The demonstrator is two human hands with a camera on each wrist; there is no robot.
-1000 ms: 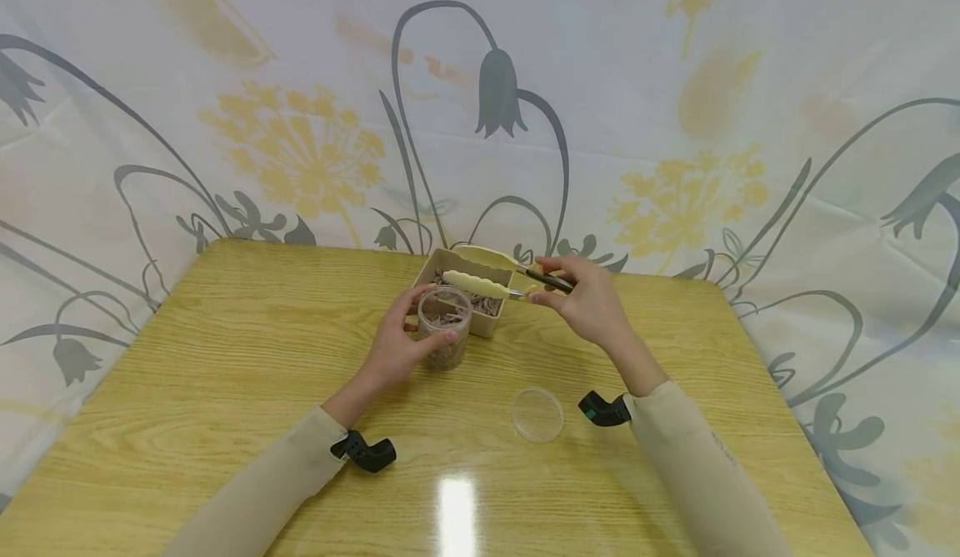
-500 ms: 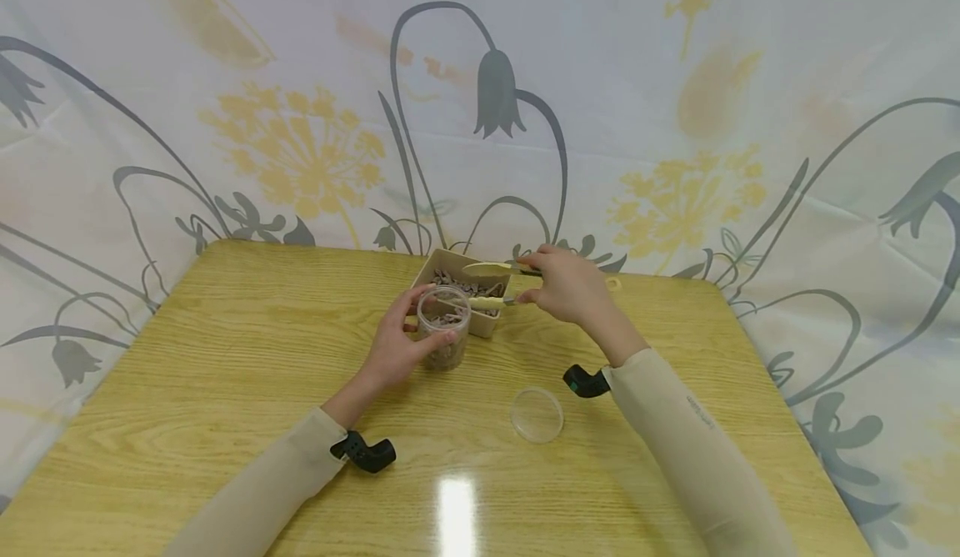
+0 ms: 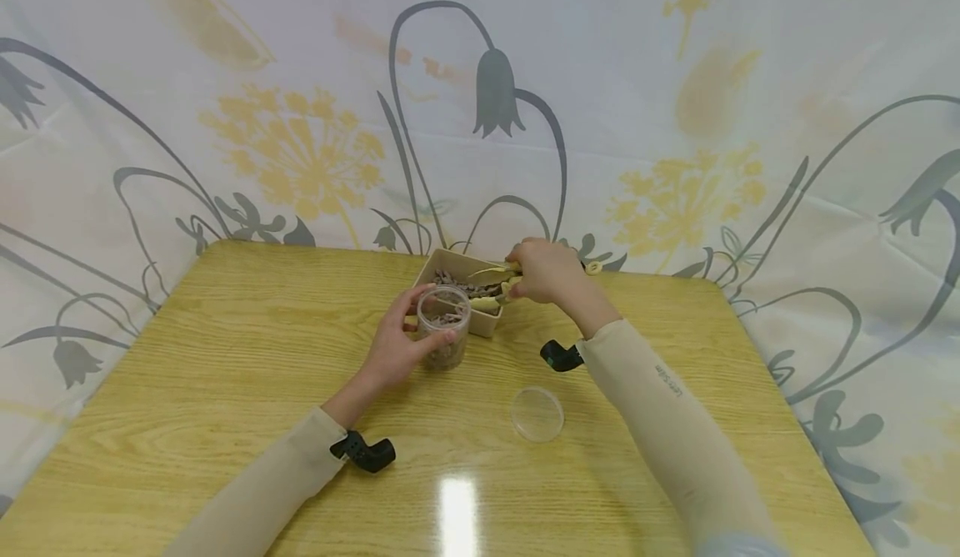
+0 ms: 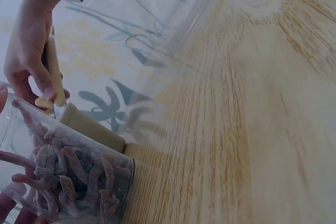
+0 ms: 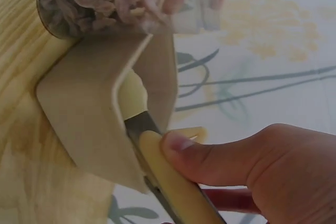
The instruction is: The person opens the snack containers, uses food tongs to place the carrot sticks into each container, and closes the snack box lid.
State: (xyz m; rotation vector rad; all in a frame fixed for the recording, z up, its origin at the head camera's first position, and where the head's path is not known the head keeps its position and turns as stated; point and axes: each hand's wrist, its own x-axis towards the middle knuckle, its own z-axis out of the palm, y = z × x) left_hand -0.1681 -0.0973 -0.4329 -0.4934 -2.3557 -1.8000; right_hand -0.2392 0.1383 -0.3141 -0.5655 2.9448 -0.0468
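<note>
My left hand (image 3: 396, 336) grips a clear plastic jar (image 3: 445, 350) that stands open on the table. Purplish-brown dried strips (image 4: 79, 174) fill its lower part in the left wrist view. Behind the jar is a beige rectangular box (image 3: 486, 326), which holds more of these strips. My right hand (image 3: 551, 273) holds cream-tipped tongs (image 5: 170, 169) from the box's right side. Their tips reach down inside the box, with one beyond the wall in the right wrist view. Whether the tips hold a strip is hidden.
A round clear lid (image 3: 537, 414) lies flat on the wooden table (image 3: 225, 373), in front of and right of the box. A flower-patterned cloth (image 3: 300, 123) hangs behind the table's far edge, close to the box.
My right hand has moved left and lowered the tongs from above the box into it, and the tips stand closer together. The left hand and the jar have stayed put.
</note>
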